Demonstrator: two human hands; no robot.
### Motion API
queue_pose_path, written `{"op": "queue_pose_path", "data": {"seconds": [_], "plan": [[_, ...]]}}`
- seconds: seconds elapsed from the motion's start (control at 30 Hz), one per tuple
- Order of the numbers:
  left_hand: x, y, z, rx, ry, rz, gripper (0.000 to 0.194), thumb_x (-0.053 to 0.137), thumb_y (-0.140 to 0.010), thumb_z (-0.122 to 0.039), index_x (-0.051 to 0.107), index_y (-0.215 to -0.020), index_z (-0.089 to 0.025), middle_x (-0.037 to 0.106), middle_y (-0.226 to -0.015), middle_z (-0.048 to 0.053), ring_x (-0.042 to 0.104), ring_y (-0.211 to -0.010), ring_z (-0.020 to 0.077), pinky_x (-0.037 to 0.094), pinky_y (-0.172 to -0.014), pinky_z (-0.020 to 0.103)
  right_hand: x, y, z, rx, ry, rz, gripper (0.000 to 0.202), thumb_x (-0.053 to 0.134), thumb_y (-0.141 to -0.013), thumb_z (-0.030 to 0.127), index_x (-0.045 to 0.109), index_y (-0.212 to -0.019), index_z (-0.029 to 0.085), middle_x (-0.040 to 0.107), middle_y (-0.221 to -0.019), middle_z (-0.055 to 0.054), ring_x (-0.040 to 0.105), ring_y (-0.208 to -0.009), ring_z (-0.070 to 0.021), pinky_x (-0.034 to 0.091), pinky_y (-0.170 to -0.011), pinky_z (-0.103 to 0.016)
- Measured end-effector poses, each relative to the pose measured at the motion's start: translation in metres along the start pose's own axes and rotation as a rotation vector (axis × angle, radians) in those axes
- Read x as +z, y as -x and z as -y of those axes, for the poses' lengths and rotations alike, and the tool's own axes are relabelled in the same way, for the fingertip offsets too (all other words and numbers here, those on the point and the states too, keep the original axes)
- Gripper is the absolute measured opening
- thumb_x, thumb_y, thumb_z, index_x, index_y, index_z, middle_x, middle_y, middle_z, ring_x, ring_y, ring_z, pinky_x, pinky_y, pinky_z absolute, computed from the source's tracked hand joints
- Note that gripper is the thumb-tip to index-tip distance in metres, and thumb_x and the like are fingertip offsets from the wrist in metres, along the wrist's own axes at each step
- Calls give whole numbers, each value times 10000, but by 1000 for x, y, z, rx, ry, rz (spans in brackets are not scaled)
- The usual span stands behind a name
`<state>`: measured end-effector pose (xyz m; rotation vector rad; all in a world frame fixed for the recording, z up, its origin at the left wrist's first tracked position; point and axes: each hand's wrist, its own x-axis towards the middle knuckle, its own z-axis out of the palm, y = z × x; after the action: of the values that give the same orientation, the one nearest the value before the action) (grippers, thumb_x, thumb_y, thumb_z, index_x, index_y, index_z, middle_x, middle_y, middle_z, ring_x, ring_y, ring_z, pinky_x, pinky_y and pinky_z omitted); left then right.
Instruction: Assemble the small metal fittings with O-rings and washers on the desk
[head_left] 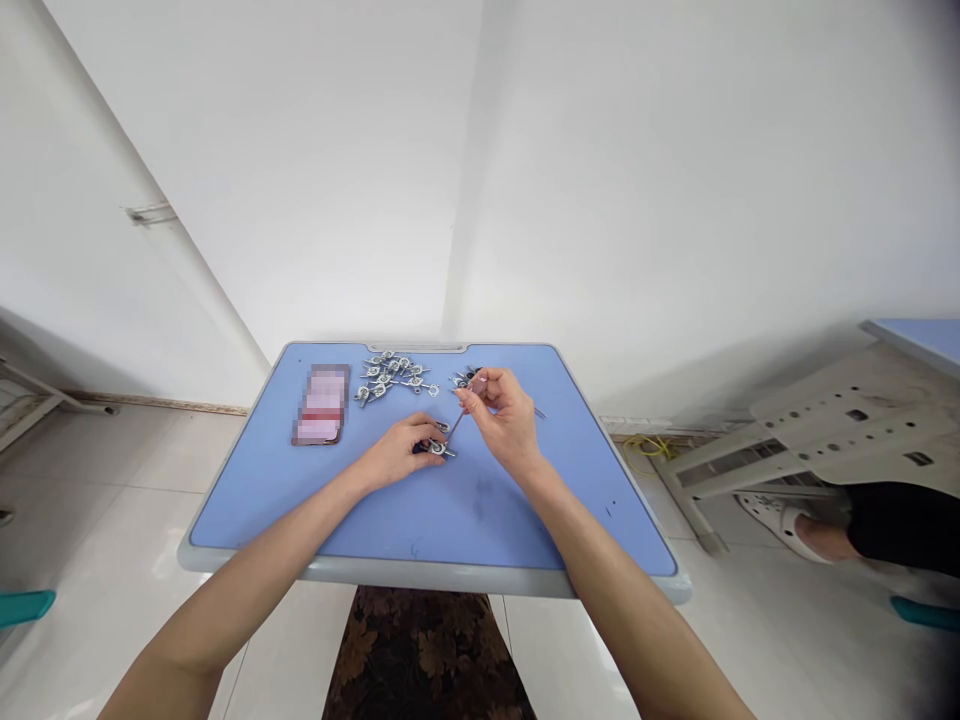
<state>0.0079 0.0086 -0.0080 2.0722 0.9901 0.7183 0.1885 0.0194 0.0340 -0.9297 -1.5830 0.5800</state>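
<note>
1. Pinching a small metal part [437, 449] between thumb and fingers, my left hand [397, 453] lies low over the middle of the blue desktop [360, 515], its fingers curled round the piece.
2. My right hand [504, 420] has a thin rod [455, 427] gripped between thumb and fingertips. The rod slants down towards the part in my left hand; I can't tell whether its tip touches the metal.
3. Just beyond the held part, a second metal piece [443, 427] shows near my left fingers.
4. Farther back, left of the middle, I have a loose pile of similar metal parts [384, 375], silvery, with rings and short stems pointing different ways.
5. A smaller cluster of parts [461, 379], some of them dark, sits behind my right hand, which partly hides it. Beside that hand, the end of another slim object [541, 412] pokes out.
6. On the left of the desktop lies a phone [322, 404], screen up, its display blurred out.
7. The desk stands close to a white wall [360, 180], and dark patterned cloth [427, 660] shows below its near edge.
8. To my right are another desk [862, 420], a yellow cord [641, 449] on the floor, and a person's foot in a white clog [776, 522].
</note>
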Motion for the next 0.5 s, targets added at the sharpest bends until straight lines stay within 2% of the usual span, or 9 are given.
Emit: {"op": "queue_pose_path", "data": {"seconds": [0.5], "plan": [[-1, 0, -3, -14, -10, 4, 233, 696, -763, -187, 660, -991, -155, 593, -1077, 66, 582, -810, 144, 493, -806, 290, -1, 1, 2, -58, 28, 16, 178, 619, -843, 308, 468, -879, 222, 560, -704, 29, 542, -573, -105, 514, -569, -279]]}}
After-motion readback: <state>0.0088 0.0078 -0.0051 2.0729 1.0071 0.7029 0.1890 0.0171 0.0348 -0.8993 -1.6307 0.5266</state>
